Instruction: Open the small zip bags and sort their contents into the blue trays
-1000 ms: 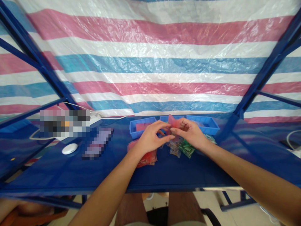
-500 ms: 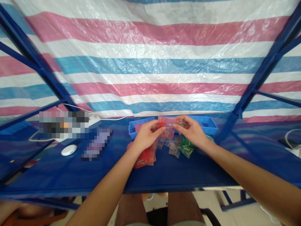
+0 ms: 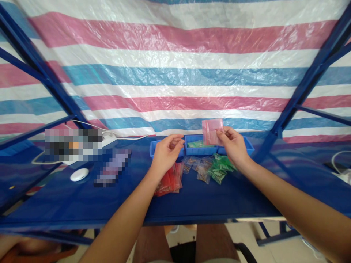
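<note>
The right hand (image 3: pixel 235 147), right of centre in the frame, pinches one pink bag (image 3: pixel 210 132) between thumb and fingers; the bag is held up over the middle bin (image 3: pixel 201 151). The left hand (image 3: pixel 166 155), near the centre, is loosely curled, thumb and fingertips slightly apart, with nothing visible between them.

Below them on the worktop (image 3: pixel 219 206) lie red bags (image 3: pixel 171 180) partly covered by the left forearm, clear bags (image 3: pixel 203 172) with brass-coloured pieces, and green bags (image 3: pixel 219 168); these overlap too much to count.

Three blue bins stand in a row: the middle one holds green packets (image 3: pixel 197 144), while the hands block much of the left bin (image 3: pixel 152 149) and right bin (image 3: pixel 249 148), so their contents cannot be told.

At left are one white oval object (image 3: pixel 79 174) and one pixelated flat object (image 3: pixel 113 167). One striped sheet (image 3: pixel 175 76) fills the upper frame.
</note>
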### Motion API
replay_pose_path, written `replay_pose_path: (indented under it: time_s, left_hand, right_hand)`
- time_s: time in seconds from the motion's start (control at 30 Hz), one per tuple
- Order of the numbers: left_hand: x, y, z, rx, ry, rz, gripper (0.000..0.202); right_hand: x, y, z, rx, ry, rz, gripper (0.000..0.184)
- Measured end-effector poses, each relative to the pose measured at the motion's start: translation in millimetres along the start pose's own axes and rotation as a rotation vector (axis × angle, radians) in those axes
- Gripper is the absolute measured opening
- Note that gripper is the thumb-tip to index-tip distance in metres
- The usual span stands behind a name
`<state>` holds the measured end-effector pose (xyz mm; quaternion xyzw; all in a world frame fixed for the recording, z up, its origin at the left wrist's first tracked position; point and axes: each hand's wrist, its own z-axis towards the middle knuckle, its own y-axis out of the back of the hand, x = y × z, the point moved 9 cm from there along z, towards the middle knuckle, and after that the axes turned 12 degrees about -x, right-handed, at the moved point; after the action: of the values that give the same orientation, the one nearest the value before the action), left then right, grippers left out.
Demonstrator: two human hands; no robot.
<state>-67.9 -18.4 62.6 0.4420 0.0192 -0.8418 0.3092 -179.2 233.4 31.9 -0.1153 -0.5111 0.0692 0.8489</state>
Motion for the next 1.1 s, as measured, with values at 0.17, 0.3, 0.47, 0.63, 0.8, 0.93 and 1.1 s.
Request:
replay_pose_path:
  time_s: [0.17, 0.3, 0.47, 0.63, 0.8, 0.93, 1.1]
  left_hand:
    - [-25.9, -3.2, -6.3, 0.093, -0.311, 0.331, 0.023]
    - [-23.9, -5.5, -5.8, 0.116, -0.327, 0.392, 0.023]
    - [-20.5, -6.1, -4.4, 0.12, -0.32, 0.419, 0.023]
    - [-16.2, -3.8, -2.7, 0.108, -0.306, 0.414, 0.023]
    - [-9.7, -1.6, -1.4, 0.101, -0.281, 0.452, 0.026]
    - [-6.8, -0.2, -1.2, 0.102, -0.268, 0.492, 0.028]
    - [-5.3, 1.3, -0.9, 0.094, -0.249, 0.498, 0.029]
  right_hand:
    - [-3.3, 18.3, 18.0, -0.091, 0.077, -0.008, 0.024]
    - [7.2, 26.3, 23.5, -0.147, 0.195, -0.057, 0.026]
    - [16.5, 35.0, 31.4, -0.197, 0.284, -0.15, 0.03]
    - [27.6, 49.8, 35.9, -0.298, 0.38, -0.26, 0.026]
    - [29.7, 57.8, 39.8, -0.326, 0.383, -0.317, 0.031]
    - [26.5, 61.1, 45.7, -0.33, 0.39, -0.342, 0.032]
    - [17.1, 53.8, 50.3, -0.231, 0.341, -0.261, 0.027]
